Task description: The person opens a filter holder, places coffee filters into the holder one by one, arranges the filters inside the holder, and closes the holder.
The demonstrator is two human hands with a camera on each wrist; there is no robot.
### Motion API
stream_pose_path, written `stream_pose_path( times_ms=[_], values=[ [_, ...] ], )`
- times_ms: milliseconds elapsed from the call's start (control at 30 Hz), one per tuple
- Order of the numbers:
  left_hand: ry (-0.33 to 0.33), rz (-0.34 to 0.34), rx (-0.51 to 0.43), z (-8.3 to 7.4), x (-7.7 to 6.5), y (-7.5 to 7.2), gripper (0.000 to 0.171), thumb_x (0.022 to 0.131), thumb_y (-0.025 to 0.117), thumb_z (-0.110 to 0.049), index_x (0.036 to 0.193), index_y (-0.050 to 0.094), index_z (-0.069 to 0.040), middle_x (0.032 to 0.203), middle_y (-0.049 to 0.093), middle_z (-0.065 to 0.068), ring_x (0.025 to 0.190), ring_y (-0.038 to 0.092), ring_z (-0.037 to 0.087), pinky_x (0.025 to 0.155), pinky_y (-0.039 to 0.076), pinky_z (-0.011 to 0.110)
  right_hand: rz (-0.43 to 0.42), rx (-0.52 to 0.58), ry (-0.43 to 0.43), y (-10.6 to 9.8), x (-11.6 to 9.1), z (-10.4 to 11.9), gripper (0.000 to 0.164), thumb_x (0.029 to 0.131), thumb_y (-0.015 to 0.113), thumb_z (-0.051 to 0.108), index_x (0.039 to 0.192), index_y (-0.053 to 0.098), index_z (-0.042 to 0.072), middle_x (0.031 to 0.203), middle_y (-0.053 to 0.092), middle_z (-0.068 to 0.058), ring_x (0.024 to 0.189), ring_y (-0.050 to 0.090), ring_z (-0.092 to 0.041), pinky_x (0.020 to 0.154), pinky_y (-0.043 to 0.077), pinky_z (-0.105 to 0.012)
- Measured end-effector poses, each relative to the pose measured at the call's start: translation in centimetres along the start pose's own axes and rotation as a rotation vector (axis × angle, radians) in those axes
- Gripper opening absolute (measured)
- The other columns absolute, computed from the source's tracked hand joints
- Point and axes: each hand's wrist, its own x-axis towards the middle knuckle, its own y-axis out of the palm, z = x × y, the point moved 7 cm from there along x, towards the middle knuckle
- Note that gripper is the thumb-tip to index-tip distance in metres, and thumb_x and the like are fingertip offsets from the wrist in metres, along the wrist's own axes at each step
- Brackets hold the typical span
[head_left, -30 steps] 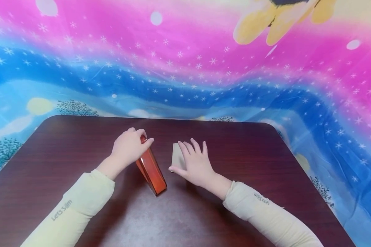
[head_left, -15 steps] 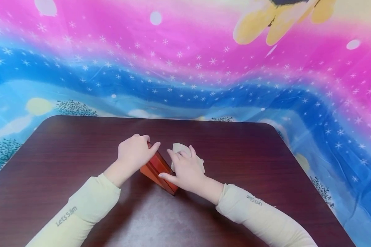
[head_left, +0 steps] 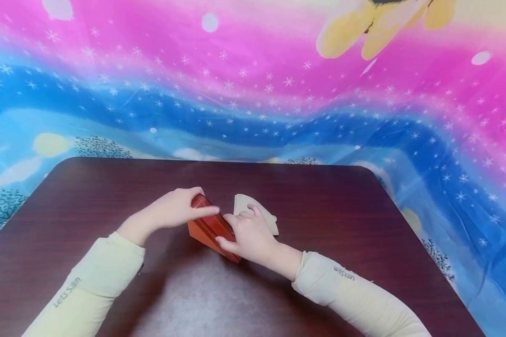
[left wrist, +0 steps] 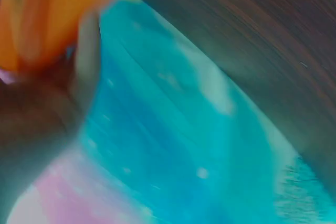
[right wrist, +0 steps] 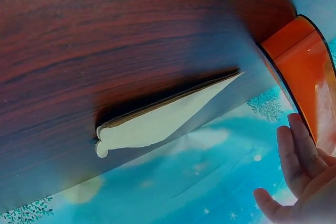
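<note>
A glossy orange-red wedge-shaped holder [head_left: 212,229] with dark edges stands tilted over the table. My left hand [head_left: 173,208] grips its upper end, thumb along the near side and fingers over the top. Lower down, my right hand [head_left: 255,234] holds the same piece between thumb and index finger, the other fingers spread away. In the right wrist view two fingertips [right wrist: 296,129] lie along the dark edge of the holder [right wrist: 302,66]. Behind the right hand lies a cream fan-shaped stack of paper coffee filters [head_left: 244,203], partly covered by its fingers; its layered edge shows in the right wrist view.
The dark wood-grain table [head_left: 341,210] has rounded far corners. A pink and blue snowflake-printed cloth [head_left: 253,93] hangs behind and beside it. The left wrist view is blurred.
The holder has moved right and tilted further, its lower end now at my right hand. My right hand has left the paper filters and taken hold of the holder; my left wrist has turned.
</note>
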Motion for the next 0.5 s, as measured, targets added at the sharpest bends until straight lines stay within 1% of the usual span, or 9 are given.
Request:
stream_pose_path(
  times_ms=[67, 100, 133, 200, 267, 367, 500],
  values=[
    [0.069, 0.092, -0.103, 0.7, -0.1, 0.3, 0.054, 0.078, 0.071, -0.043, 0.116, 0.051, -0.009, 0.09, 0.065, 0.003, 0.077, 0.061, 0.013, 0.069, 0.051, 0.029, 0.007, 0.005, 0.004, 0.0, 0.0, 0.0, 0.035, 0.082, 0.063, 0.045, 0.099, 0.063, 0.015, 0.067, 0.063, 0.007, 0.069, 0.059, -0.009, 0.098, 0.037, -0.046],
    [0.1, 0.128, -0.152, 1.0, -0.2, 0.4, 0.058, 0.077, 0.074, -0.036, 0.121, 0.048, -0.01, 0.096, 0.066, 0.004, 0.082, 0.062, 0.014, 0.072, 0.053, 0.031, 0.013, 0.008, 0.008, 0.1, 0.1, 0.0, 0.035, 0.082, 0.063, 0.045, 0.099, 0.063, 0.015, 0.067, 0.063, 0.007, 0.069, 0.059, -0.009, 0.099, 0.037, -0.046],
    [0.13, 0.15, -0.189, 1.3, -0.2, 0.5, 0.061, 0.075, 0.077, -0.029, 0.125, 0.046, -0.01, 0.101, 0.066, 0.004, 0.087, 0.063, 0.015, 0.076, 0.053, 0.033, 0.02, 0.012, 0.011, 0.1, 0.1, 0.0, 0.035, 0.082, 0.062, 0.045, 0.099, 0.063, 0.015, 0.067, 0.063, 0.007, 0.069, 0.059, -0.009, 0.099, 0.037, -0.046],
    [0.178, 0.162, -0.218, 1.7, -0.1, 0.6, 0.059, 0.073, 0.078, -0.018, 0.124, 0.05, -0.011, 0.104, 0.066, 0.004, 0.091, 0.063, 0.015, 0.082, 0.053, 0.037, 0.032, 0.015, 0.016, 0.2, 0.1, 0.0, 0.034, 0.082, 0.062, 0.045, 0.099, 0.062, 0.016, 0.068, 0.063, 0.007, 0.069, 0.059, -0.009, 0.099, 0.037, -0.046],
    [0.204, 0.16, -0.224, 2.1, 0.1, 0.7, 0.048, 0.073, 0.078, -0.012, 0.116, 0.057, -0.011, 0.1, 0.068, 0.001, 0.091, 0.063, 0.015, 0.085, 0.051, 0.041, 0.044, 0.017, 0.019, 0.2, 0.1, 0.0, 0.034, 0.082, 0.062, 0.045, 0.099, 0.062, 0.016, 0.068, 0.063, 0.007, 0.069, 0.059, -0.009, 0.099, 0.037, -0.046],
    [0.216, 0.159, -0.218, 2.3, 0.2, 0.8, 0.036, 0.075, 0.077, -0.012, 0.108, 0.063, -0.012, 0.095, 0.069, -0.001, 0.088, 0.063, 0.013, 0.087, 0.051, 0.042, 0.062, 0.02, 0.021, 0.1, 0.2, 0.0, 0.034, 0.082, 0.061, 0.044, 0.1, 0.063, 0.016, 0.068, 0.063, 0.007, 0.07, 0.059, -0.009, 0.099, 0.037, -0.046],
    [0.214, 0.166, -0.213, 2.4, 0.4, 0.9, 0.035, 0.074, 0.077, -0.013, 0.107, 0.065, -0.013, 0.094, 0.069, -0.002, 0.086, 0.063, 0.012, 0.086, 0.051, 0.039, 0.095, 0.001, 0.043, 0.1, 0.6, 0.1, 0.034, 0.083, 0.059, 0.049, 0.096, 0.062, 0.017, 0.067, 0.062, 0.007, 0.069, 0.058, -0.01, 0.097, 0.039, -0.045]
  ],
)
